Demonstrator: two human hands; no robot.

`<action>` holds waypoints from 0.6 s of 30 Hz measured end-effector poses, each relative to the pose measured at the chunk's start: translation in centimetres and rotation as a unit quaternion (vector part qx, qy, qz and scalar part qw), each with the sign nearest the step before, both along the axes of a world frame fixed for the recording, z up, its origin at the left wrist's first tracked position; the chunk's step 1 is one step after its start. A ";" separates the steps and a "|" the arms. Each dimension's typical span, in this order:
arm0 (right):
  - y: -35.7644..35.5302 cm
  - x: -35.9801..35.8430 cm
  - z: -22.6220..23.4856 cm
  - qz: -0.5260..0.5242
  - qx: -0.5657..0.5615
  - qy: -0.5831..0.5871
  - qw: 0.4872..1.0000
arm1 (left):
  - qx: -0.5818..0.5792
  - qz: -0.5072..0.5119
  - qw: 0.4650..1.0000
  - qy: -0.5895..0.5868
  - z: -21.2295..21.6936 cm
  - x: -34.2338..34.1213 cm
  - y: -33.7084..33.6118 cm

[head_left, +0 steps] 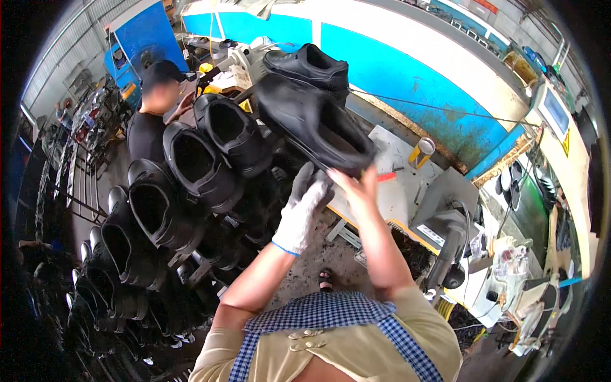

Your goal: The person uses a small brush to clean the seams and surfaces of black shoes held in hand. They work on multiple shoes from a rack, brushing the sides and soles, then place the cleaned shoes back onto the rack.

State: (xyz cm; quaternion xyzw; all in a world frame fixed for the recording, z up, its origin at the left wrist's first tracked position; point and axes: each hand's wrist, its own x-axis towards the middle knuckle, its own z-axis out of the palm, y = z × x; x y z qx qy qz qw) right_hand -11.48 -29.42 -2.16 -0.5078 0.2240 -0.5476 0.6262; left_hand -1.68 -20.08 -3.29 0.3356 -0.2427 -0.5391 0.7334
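A black shoe [289,108] is held up ahead of me, its opening facing up and its heel end toward me. My right hand [358,191], bare, grips the heel end, with its fingers partly blurred. Against the lower side of the same shoe is my left hand [301,213], in a white glove with dark fingertips; its fingers are bent at the sole and partly lost against the black. Just behind the held shoe sits another black shoe [312,67].
Rows of black shoes [191,159] stand on a rack to my left. Beyond it is a person [149,108] in a dark cap. On the right a worktable [388,204] bears a yellow-and-white cup [422,151], a red tool [386,177] and a grey machine [439,204]. A blue-and-white machine wall [407,83] runs behind.
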 end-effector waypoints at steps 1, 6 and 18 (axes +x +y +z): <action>-1.9 2.4 0.1 0.008 -0.081 -0.021 0.996 | -0.015 -0.013 1.000 -0.018 -0.5 0.0 0.1; -7.4 7.9 -0.9 0.069 -0.058 0.073 0.993 | 0.027 -0.001 0.999 -0.041 -1.4 0.4 1.4; -17.8 7.6 -0.3 -0.252 -0.186 0.230 0.921 | 0.093 -0.055 0.988 -0.114 -2.5 0.3 5.2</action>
